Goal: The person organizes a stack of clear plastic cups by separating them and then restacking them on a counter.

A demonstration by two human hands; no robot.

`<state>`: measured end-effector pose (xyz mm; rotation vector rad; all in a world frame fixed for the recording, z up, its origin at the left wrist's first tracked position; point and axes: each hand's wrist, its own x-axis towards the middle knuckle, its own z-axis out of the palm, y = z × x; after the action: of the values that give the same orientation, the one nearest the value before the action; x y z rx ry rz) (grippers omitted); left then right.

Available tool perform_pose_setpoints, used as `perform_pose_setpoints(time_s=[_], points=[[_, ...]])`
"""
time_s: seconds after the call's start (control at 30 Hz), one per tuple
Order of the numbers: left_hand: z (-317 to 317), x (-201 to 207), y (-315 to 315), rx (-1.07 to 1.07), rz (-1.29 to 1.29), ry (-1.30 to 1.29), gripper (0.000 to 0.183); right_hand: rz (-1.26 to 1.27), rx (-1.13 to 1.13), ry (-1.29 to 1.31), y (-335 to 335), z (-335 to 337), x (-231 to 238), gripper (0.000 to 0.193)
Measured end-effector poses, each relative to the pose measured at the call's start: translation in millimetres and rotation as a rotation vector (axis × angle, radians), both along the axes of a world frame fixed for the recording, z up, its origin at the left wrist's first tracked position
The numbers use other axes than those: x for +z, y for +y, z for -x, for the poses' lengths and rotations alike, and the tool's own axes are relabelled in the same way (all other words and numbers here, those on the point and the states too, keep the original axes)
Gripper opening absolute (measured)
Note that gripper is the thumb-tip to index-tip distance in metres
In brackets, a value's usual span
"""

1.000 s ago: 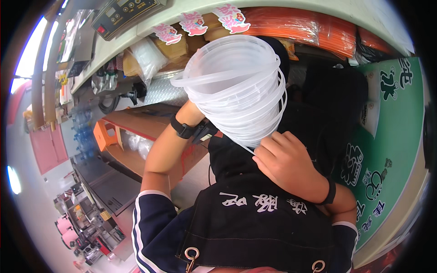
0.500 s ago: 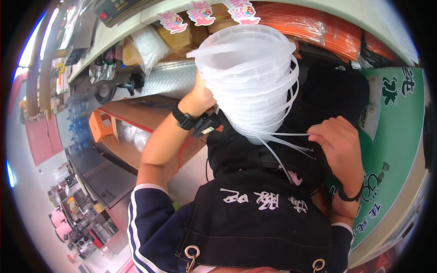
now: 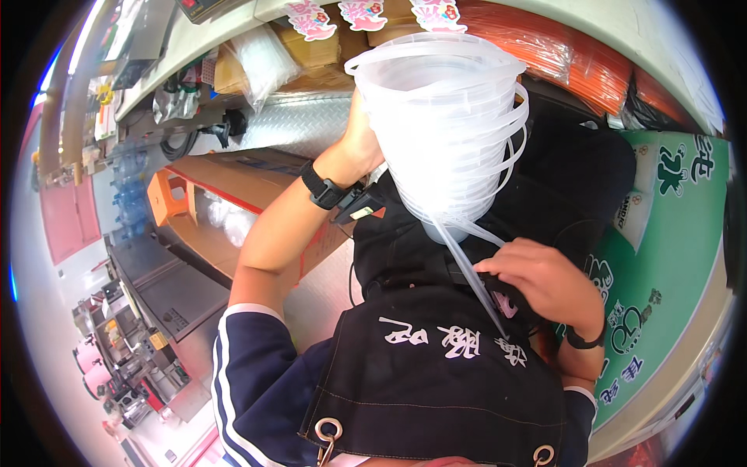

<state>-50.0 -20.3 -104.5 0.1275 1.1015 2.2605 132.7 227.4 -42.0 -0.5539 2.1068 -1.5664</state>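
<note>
A nested stack of translucent white plastic buckets [image 3: 447, 132] stands tilted in front of me, its mouth facing up and away. My left hand [image 3: 364, 134] grips the stack from its left side; most of the fingers are hidden behind it. Thin plastic bucket handles loop along the right side, and several hang past the base. A loose handle strip [image 3: 467, 268] slants down over my black apron [image 3: 436, 381]. My right hand [image 3: 537, 276] is closed beside it, below the base, where other handle strips run into the fingers. The exact pinch is partly covered.
Overhead runs a white counter edge [image 3: 233, 29], with orange plastic-wrapped bundles [image 3: 576, 66] beneath it. A cardboard box [image 3: 214, 191] is at left beside an orange stool [image 3: 171, 198]. A green printed panel [image 3: 677, 226] stands at right.
My right hand has moved left and down, closer to the bucket base. The bucket stack has shifted slightly right, and the loose strips now lie closer together.
</note>
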Motion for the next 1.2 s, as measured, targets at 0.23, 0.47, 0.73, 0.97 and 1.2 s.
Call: perform_pose_setpoints(time_s=[0.23,0.47,0.73,0.97,1.2], points=[[2.8,-1.3,-4.1,-0.07,-0.116,0.07,0.045,-0.233,-0.027,0.044,-24.4,-3.8,-7.1,0.005],[-4.6,6.8,4.2,0.04,0.241,0.088,0.047,-0.345,-0.058,0.174,-4.4,-5.1,13.5,0.01],[1.7,-5.8,4.5,-0.003,0.213,0.157,0.049,-0.286,-0.266,0.001,3.4,-7.2,20.0,0.017],[5.8,-25.8,2.4,-0.052,0.012,0.208,0.051,-0.573,-0.501,0.306,34.4,1.4,24.9,0.015],[1.8,-6.7,5.7,-0.109,0.171,0.181,0.051,-0.169,-0.559,0.155,65.5,14.5,-1.0,0.007]])
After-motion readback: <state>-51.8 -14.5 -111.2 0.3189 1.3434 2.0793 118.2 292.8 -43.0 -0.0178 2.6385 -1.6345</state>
